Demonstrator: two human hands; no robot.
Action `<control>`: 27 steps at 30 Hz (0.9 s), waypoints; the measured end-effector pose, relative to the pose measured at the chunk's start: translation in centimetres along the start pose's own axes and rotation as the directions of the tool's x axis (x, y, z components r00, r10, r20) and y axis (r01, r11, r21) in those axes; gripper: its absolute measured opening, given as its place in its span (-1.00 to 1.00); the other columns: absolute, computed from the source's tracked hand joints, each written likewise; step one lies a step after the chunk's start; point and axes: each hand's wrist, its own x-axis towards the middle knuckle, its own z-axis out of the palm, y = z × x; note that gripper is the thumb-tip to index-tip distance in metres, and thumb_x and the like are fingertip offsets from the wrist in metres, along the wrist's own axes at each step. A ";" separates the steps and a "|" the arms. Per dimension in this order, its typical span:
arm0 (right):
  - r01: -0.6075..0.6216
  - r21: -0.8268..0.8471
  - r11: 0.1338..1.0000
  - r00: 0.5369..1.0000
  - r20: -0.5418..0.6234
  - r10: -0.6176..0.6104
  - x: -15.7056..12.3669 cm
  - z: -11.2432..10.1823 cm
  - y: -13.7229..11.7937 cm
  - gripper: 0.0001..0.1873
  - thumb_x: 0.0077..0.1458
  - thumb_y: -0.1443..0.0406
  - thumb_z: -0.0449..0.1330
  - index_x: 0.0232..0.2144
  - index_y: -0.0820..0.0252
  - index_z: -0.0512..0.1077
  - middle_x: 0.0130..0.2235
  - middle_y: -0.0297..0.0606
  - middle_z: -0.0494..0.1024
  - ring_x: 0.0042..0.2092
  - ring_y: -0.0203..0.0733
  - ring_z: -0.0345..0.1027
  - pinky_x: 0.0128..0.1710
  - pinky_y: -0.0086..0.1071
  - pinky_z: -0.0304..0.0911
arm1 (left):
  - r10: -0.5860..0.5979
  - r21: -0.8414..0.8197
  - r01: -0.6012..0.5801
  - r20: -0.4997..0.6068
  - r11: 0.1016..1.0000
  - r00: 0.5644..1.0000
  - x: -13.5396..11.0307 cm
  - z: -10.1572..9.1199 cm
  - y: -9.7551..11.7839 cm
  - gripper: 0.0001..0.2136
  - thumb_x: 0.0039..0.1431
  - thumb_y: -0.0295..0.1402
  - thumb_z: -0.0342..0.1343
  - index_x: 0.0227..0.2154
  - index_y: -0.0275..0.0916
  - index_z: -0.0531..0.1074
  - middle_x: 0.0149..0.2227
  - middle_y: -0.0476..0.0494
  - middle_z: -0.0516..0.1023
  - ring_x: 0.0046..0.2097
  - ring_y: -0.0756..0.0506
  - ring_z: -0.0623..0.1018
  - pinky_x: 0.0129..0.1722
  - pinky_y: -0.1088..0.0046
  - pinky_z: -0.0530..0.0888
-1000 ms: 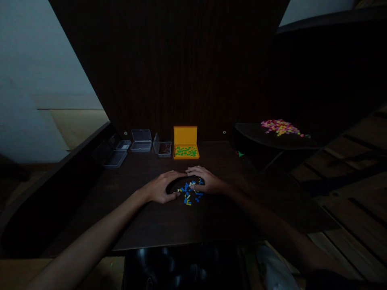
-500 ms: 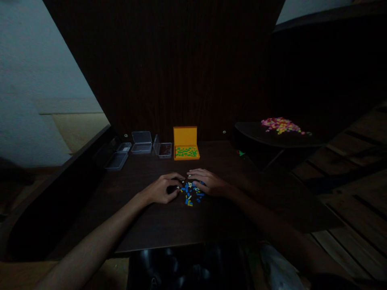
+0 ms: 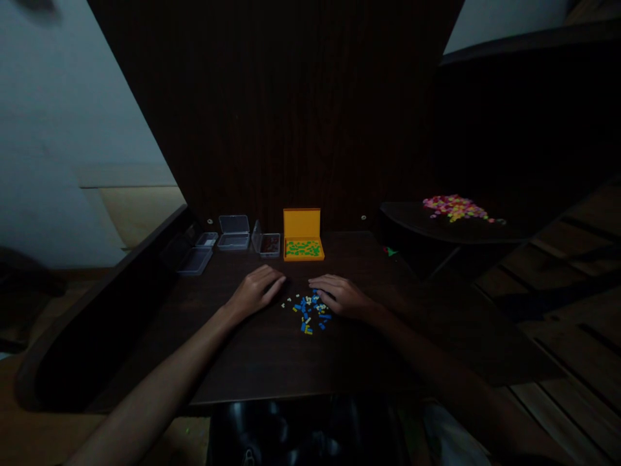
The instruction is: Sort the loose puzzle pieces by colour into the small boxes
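Observation:
A small loose pile of tiny blue, white and yellow building bricks (image 3: pixel 306 310) lies on the dark wooden table between my hands. My left hand (image 3: pixel 255 291) rests to the left of the pile, apart from it, palm down with the fingers stretched forward and nothing seen in it. Over the pile's right edge lies my right hand (image 3: pixel 343 296), its fingers extended toward the left and the thumb close to some blue and white bricks. What is under the right palm is hidden. Behind the pile, an open yellow box (image 3: pixel 303 257) holds many small green bricks.
Left of the yellow box stand open clear plastic cases (image 3: pixel 233 242), one case (image 3: pixel 270 254) with dark reddish pieces. A raised shelf (image 3: pixel 405 217) at right bears a heap of pink and yellow pieces (image 3: pixel 458 208). A small green and red item (image 3: pixel 390 252) lies near it.
My left hand has drawn back up and left from the pile, leaving a few white bricks uncovered. My right hand stays over the right edge. The view has shifted slightly.

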 end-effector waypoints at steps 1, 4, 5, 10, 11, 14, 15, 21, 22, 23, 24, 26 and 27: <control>-0.007 0.008 1.000 1.000 0.000 0.007 0.0 0.0 0.0 -0.68 0.24 0.35 0.05 -0.03 0.21 0.50 0.00 -0.10 0.58 0.04 -0.10 0.46 0.08 -0.14 0.36 | -0.033 0.033 0.034 -0.048 0.999 0.998 -0.1 -0.4 -0.4 -0.84 0.32 -0.43 -0.03 -0.18 -0.25 0.45 -0.28 -0.15 0.55 -0.24 -0.07 0.54 -0.15 0.37 0.51; -0.031 0.035 0.999 1.000 0.007 0.031 0.0 -0.2 -0.2 -0.68 0.23 0.34 0.05 -0.04 0.19 0.50 0.01 -0.10 0.58 0.05 -0.07 0.45 0.09 -0.11 0.35 | -0.130 0.132 0.145 -0.119 0.980 0.984 -0.4 -1.7 -2.0 -0.72 0.27 -0.52 -0.12 -0.04 -0.26 0.39 -0.20 -0.19 0.54 -0.16 -0.11 0.52 -0.12 0.33 0.50; -0.041 0.044 0.998 0.999 0.011 0.041 0.0 -0.3 -0.2 -0.68 0.23 0.34 0.05 -0.04 0.19 0.50 0.01 -0.10 0.57 0.06 -0.07 0.45 0.10 -0.11 0.34 | -0.176 0.171 0.201 -0.152 0.964 0.973 -0.5 -2.1 -2.5 -0.70 0.25 -0.53 -0.13 -0.03 -0.25 0.39 -0.18 -0.19 0.53 -0.13 -0.13 0.51 -0.09 0.29 0.49; -0.168 0.116 0.979 0.985 -0.015 0.171 0.0 -0.5 -0.3 -0.65 0.23 0.33 0.02 0.01 0.15 0.46 0.01 -0.14 0.57 0.05 -0.10 0.45 0.09 -0.13 0.35 | -0.394 0.332 0.420 -0.148 0.844 0.907 -1.1 -2.9 -5.3 -0.65 0.18 -0.47 -0.08 0.03 -0.28 0.36 0.01 -0.29 0.48 0.11 -0.29 0.38 0.13 0.06 0.38; -0.192 0.141 0.971 0.980 -0.029 0.197 0.0 -0.5 -0.3 -0.64 0.23 0.34 0.01 0.02 0.15 0.45 0.01 -0.14 0.57 0.04 -0.11 0.45 0.09 -0.14 0.35 | -0.412 0.349 0.430 -0.129 0.833 0.902 -1.3 -2.7 -5.9 -0.61 0.16 -0.45 -0.05 0.06 -0.31 0.33 0.08 -0.32 0.44 0.16 -0.30 0.34 0.17 0.04 0.34; -0.246 0.250 0.936 0.959 -0.079 0.273 0.1 -0.4 -0.2 -0.65 0.23 0.37 -0.01 -0.02 0.17 0.45 -0.05 -0.15 0.60 -0.02 -0.13 0.49 0.04 -0.17 0.38 | -0.474 0.383 0.460 -0.065 0.801 0.878 -1.8 -1.8 -7.4 -0.55 0.17 -0.37 -0.04 0.12 -0.41 0.27 0.25 -0.42 0.27 0.32 -0.35 0.16 0.26 -0.02 0.23; -0.262 0.289 0.921 0.949 -0.094 0.299 0.1 -0.4 -0.3 -0.66 0.23 0.37 -0.02 -0.03 0.17 0.46 -0.07 -0.16 0.61 -0.04 -0.13 0.51 0.02 -0.17 0.40 | -0.497 0.387 0.474 -0.045 0.791 0.867 -1.9 -1.6 -7.7 -0.55 0.19 -0.34 -0.05 0.11 -0.42 0.28 0.24 -0.43 0.28 0.34 -0.36 0.13 0.27 -0.05 0.21; -0.262 0.287 0.921 0.926 -0.195 0.324 0.1 -0.4 -0.6 -0.70 0.20 0.40 0.01 -0.12 0.19 0.48 -0.16 -0.16 0.61 -0.08 -0.12 0.48 0.01 -0.18 0.36 | -0.481 0.419 0.430 0.018 0.800 0.877 -2.2 -1.2 -8.5 -0.63 0.24 -0.26 -0.10 -0.02 -0.37 0.40 0.19 -0.39 0.37 0.36 -0.34 0.11 0.31 -0.05 0.14; -0.262 0.279 0.924 0.924 -0.203 0.323 0.1 -0.4 -0.5 -0.70 0.19 0.42 0.01 -0.13 0.19 0.49 -0.18 -0.16 0.60 -0.09 -0.13 0.47 0.00 -0.18 0.35 | -0.479 0.428 0.431 0.006 0.795 0.878 -2.1 -1.3 -8.6 -0.61 0.24 -0.26 -0.09 0.00 -0.38 0.38 0.23 -0.40 0.31 0.37 -0.35 0.07 0.31 -0.04 0.14; -0.268 0.280 0.922 0.921 -0.205 0.330 0.1 -0.3 -0.5 -0.70 0.18 0.43 0.01 -0.14 0.19 0.49 -0.18 -0.16 0.60 -0.10 -0.13 0.47 -0.01 -0.19 0.35 | -0.479 0.435 0.434 -0.006 0.789 0.878 -2.0 -1.3 -8.6 -0.59 0.23 -0.25 -0.08 0.04 -0.40 0.36 0.26 -0.41 0.26 0.38 -0.36 0.04 0.31 -0.04 0.13; -0.280 0.290 0.915 0.916 -0.203 0.345 0.0 -0.2 -0.4 -0.70 0.17 0.44 0.01 -0.15 0.18 0.49 -0.19 -0.17 0.59 -0.11 -0.14 0.47 -0.02 -0.19 0.35 | -0.482 0.439 0.438 -0.013 0.784 0.876 -1.8 -1.3 -8.7 -0.57 0.23 -0.25 -0.07 0.07 -0.41 0.33 0.28 -0.41 0.23 0.38 -0.36 0.02 0.31 -0.04 0.13; -0.306 0.321 0.896 0.903 -0.200 0.380 0.0 0.0 -0.1 -0.71 0.16 0.44 0.02 -0.17 0.18 0.50 -0.21 -0.17 0.58 -0.14 -0.14 0.48 -0.05 -0.21 0.35 | -0.499 0.439 0.451 -0.007 0.777 0.867 -1.6 -1.3 -9.0 -0.55 0.23 -0.25 -0.07 0.10 -0.42 0.30 0.28 -0.43 0.23 0.39 -0.37 0.01 0.30 -0.04 0.13; -0.316 0.336 0.887 0.897 -0.199 0.395 0.0 0.0 0.1 -0.72 0.16 0.43 0.03 -0.19 0.18 0.51 -0.22 -0.17 0.59 -0.15 -0.14 0.48 -0.06 -0.21 0.36 | -0.508 0.439 0.456 0.003 0.775 0.861 -1.5 -1.3 -9.1 -0.55 0.23 -0.25 -0.08 0.09 -0.43 0.31 0.27 -0.44 0.25 0.38 -0.37 0.02 0.30 -0.04 0.13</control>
